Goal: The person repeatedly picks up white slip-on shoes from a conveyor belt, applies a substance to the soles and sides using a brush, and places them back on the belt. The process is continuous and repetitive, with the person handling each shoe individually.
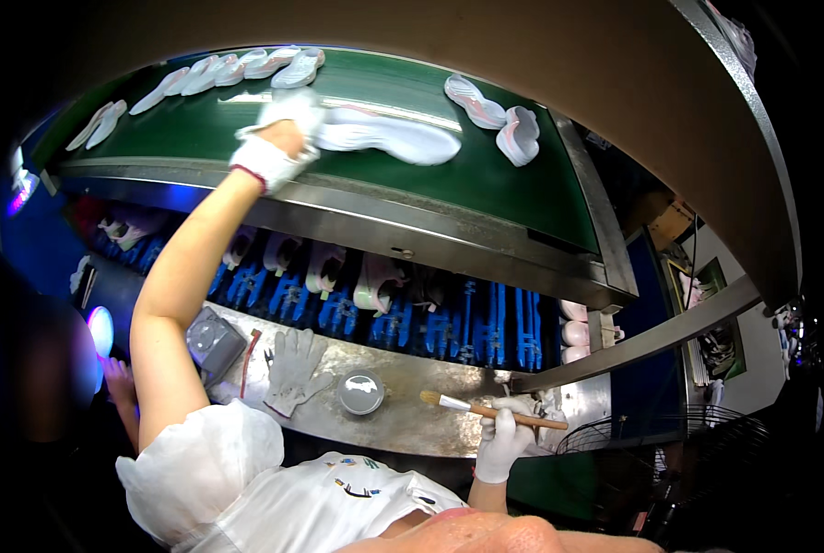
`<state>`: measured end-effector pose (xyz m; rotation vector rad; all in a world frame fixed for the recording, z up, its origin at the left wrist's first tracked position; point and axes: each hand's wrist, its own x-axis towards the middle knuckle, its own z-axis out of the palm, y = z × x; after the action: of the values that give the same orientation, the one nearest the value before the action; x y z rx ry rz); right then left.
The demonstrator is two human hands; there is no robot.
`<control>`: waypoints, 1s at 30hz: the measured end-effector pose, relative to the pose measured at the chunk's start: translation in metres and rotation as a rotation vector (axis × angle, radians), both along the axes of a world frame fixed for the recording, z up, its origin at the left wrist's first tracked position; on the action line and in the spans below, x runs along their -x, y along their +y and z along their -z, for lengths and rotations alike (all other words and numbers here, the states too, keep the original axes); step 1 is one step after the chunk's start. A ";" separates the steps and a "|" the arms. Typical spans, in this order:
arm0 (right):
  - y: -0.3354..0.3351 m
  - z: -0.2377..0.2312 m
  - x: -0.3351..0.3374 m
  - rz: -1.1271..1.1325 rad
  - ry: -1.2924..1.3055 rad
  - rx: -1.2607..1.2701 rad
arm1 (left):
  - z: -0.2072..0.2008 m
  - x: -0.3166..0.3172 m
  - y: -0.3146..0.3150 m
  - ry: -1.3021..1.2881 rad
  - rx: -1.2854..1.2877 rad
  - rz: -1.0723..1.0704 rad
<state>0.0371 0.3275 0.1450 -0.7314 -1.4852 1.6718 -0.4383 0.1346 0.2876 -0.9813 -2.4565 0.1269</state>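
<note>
My left hand (285, 138), in a white glove, reaches far out over the green conveyor belt. It is at the left end of a white shoe sole (394, 138). Motion smears its fingers, so whether they grip the sole cannot be made out. Close to my body, my right hand (502, 447) wears a white glove too and is closed round the wooden handle of a paintbrush (486, 410). The pale bristles point left, toward a round grey pot (361, 393) with something white in it, on the metal worktop (412, 392).
More soles (200, 74) lie along the belt's far left, with two soles (500, 120) at its right. Beneath the belt, shoe uppers (375, 281) sit on a row of blue holders (338, 313). A grey glove (294, 369) and grey box (214, 341) rest on the worktop. Another person's hand (117, 378) shows at left.
</note>
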 end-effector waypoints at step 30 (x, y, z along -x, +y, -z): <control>-0.049 -0.006 0.019 -0.148 0.047 -0.099 | 0.050 -0.156 -0.052 -0.892 -1.755 0.437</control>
<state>0.0177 0.2784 0.1513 -0.5362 -1.6089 1.6989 -0.2824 0.0823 0.2379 -0.5856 -1.6262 -2.4619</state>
